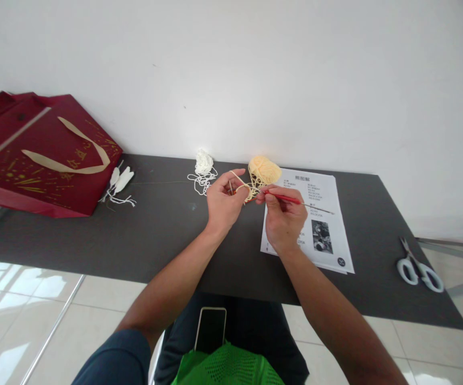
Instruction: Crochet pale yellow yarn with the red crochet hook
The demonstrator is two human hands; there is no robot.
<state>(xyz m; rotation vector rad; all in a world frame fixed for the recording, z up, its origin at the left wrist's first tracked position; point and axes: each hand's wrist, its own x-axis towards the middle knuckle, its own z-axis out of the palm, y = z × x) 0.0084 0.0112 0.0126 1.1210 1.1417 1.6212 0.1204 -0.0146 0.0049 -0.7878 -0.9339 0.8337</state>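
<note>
My right hand (286, 216) is closed around the red handle of a crochet hook (285, 197), whose thin metal shaft sticks out to the right. Pale yellow yarn (254, 190) runs over the raised fingers of my left hand (225, 199). That hand pinches the yarn, with a small orange and red bit of work partly hidden in its fingers. Both hands are close together over the dark table. Just behind them lies a ball of pale yellow yarn (264, 169), its loose strands trailing down toward my fingers.
Printed sheets (329, 200) lie under my right hand. A white yarn ball (204, 162) sits behind my left hand. White knitted pieces (121, 181) lie beside a dark red gift bag (46, 160). Scissors (418, 269) rest at the right edge. A phone (210, 329) is on my lap.
</note>
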